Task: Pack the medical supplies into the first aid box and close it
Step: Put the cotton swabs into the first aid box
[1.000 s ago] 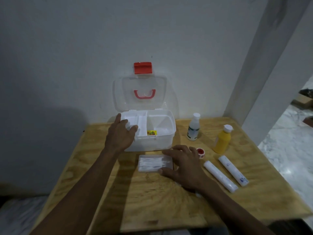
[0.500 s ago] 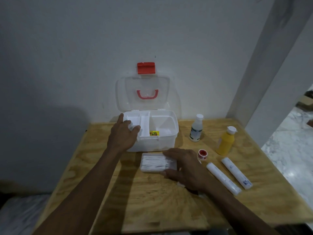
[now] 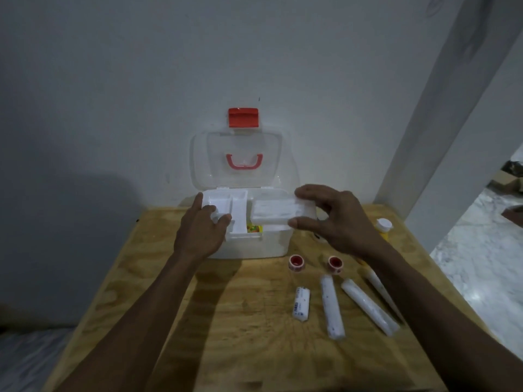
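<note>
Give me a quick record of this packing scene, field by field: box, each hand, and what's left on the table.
box: first aid box, lid open, leaning back at the wall
left hand: grips the box's left front corner
right hand: holds the cotton swab pack over the right compartment
table: two tape rolls, four white bandage rolls, yellow bottle

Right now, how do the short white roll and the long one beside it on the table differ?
The short roll is stubby, about half as long as the long roll. The short roll carries a blue printed label; the long roll shows only faint specks. The short roll lies nearly straight, while the long roll leans slightly. Both are white, wrapped, lie flat on the table, and no hand touches them.
</note>
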Demonstrator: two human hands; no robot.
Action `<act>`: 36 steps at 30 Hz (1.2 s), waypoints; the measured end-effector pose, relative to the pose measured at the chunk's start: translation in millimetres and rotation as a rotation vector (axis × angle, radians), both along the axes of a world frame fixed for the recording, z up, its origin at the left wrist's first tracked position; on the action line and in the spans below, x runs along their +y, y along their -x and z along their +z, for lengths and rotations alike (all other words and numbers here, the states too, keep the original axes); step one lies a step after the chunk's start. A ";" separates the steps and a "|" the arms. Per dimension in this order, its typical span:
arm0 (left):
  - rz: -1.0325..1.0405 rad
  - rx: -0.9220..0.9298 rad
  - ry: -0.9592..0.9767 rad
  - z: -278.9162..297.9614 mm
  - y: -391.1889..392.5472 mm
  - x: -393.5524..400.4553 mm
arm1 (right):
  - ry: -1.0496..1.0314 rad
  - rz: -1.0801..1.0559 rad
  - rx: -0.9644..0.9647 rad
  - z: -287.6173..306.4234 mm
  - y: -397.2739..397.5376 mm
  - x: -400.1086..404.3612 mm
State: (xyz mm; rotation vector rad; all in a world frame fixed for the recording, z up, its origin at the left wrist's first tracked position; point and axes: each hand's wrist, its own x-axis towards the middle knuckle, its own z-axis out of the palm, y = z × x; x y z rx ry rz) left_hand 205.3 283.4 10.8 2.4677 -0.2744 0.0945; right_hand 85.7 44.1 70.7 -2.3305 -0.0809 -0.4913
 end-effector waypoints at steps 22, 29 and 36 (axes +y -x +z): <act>-0.011 -0.021 0.009 -5.8 -2.5 2.5 | 0.264 -0.018 0.275 -28.0 -100.9 25.6; -0.002 -0.019 0.011 -7.0 -2.1 2.0 | 0.293 -0.026 0.330 -25.9 -104.0 41.1; -0.003 -0.007 -0.003 -6.1 -2.5 1.9 | 0.339 -0.024 0.384 -19.1 -101.3 44.3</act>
